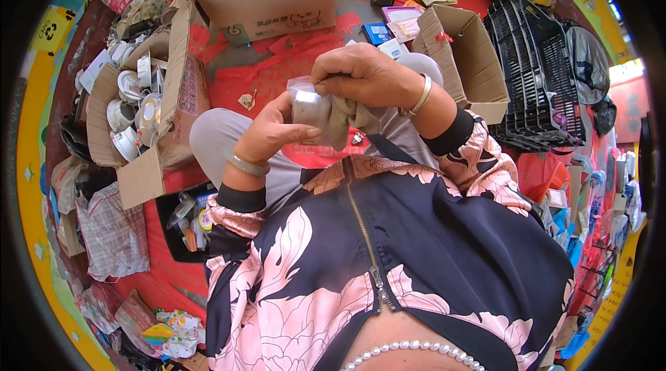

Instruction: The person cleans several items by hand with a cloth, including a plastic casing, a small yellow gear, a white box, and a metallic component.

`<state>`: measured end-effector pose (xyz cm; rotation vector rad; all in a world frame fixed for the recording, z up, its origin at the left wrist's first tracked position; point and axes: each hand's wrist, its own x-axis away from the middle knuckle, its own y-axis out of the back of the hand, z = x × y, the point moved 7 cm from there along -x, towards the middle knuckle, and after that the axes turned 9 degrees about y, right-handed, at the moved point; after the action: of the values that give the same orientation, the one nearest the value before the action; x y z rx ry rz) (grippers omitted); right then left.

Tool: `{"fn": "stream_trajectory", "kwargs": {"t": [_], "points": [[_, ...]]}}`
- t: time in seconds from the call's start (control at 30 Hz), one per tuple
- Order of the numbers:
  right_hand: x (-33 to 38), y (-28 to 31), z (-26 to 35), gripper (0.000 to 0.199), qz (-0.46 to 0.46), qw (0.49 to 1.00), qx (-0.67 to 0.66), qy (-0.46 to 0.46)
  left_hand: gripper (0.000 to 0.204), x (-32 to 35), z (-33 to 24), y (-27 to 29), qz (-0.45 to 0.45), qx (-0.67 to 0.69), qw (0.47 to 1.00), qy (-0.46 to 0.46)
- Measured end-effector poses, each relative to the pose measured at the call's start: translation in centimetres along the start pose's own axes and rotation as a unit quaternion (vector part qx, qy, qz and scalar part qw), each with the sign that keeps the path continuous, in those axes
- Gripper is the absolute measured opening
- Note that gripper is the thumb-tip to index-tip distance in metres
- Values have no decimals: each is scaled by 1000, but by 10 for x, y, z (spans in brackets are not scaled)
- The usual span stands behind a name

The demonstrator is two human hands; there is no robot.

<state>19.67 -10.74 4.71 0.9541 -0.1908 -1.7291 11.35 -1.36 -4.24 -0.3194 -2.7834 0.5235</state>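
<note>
My left hand (267, 133) grips a silvery round piece (309, 108) wrapped in clear plastic, thumb in front and fingers behind it. My right hand (364, 78) is closed just above and to the right, its fingertips at the upper edge of the plastic. From under its fingers hangs a crumpled grey-brown cloth (341, 121), which lies against the right side of the silvery piece. Whether the right fingertips also pinch the plastic is hard to make out. Both hands are held up above my lap, between my bent knees.
An open cardboard box (184, 104) of white round fittings (125, 115) stands at left. Beyond my hands is a large cardboard box (267, 6). At right are a smaller open carton (468, 58) and a black plastic crate (534, 72). A black bin (177, 232) sits lower left.
</note>
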Motion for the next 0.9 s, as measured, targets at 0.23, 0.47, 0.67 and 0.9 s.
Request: {"fn": "stream_trajectory", "kwargs": {"t": [0.23, 0.47, 0.67, 0.9], "points": [[27, 32, -72, 18, -311, 882, -279, -218, 43, -13, 9, 9, -31, 135, 990, -32], [3, 2, -15, 17, -228, 974, 2, 15, 68, -31, 14, 9, -73, 329, 941, -44], [-10, -37, -5, 23, -172, 937, 284, 106, 54, -35, 29, 14, -109, 335, 931, -97], [4, -7, -84, 17, -214, 963, 145, -81, 55, -30, 30, 12, -162, 216, 962, -37]]}}
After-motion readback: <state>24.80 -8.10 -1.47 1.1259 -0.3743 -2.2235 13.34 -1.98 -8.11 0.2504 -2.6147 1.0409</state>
